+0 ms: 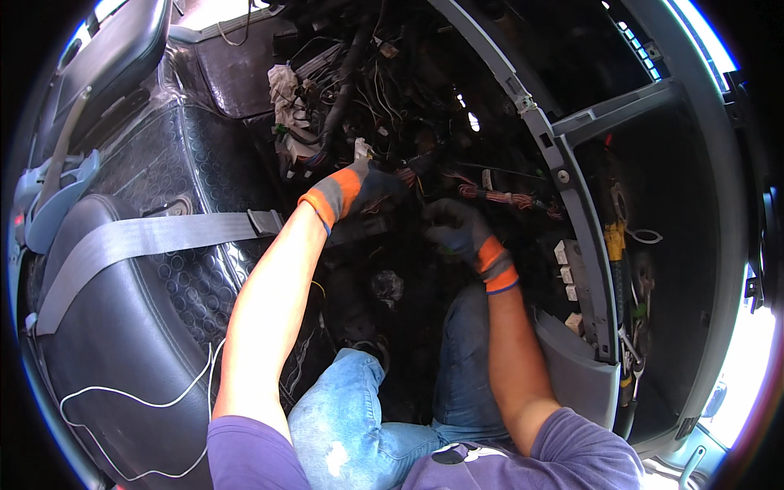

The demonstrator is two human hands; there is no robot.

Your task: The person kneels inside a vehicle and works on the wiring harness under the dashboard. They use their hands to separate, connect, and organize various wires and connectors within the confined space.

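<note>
Both hands wear dark gloves with orange and grey cuffs, inside an opened-up vehicle dashboard. My left hand [369, 189] is closed around part of a wiring harness [411, 171], its fingers mostly lost in shadow. A white plug connector [363, 149] sticks up at its thumb side. To the right, my right hand [459, 229] has its fingers curled together; whatever they hold, if anything, is too dark to make out. Just above it runs a taped bundle of reddish wires [498, 194]. More loose cables [339, 106] hang beyond my left hand.
At left are a black seat [122, 318], a grey seat belt [155, 237] across it and a thin white cable [135, 400]. A grey dashboard frame [563, 175] curves along the right, with small white blocks [563, 251] beside it. Tools [629, 359] lie in the right-hand recess.
</note>
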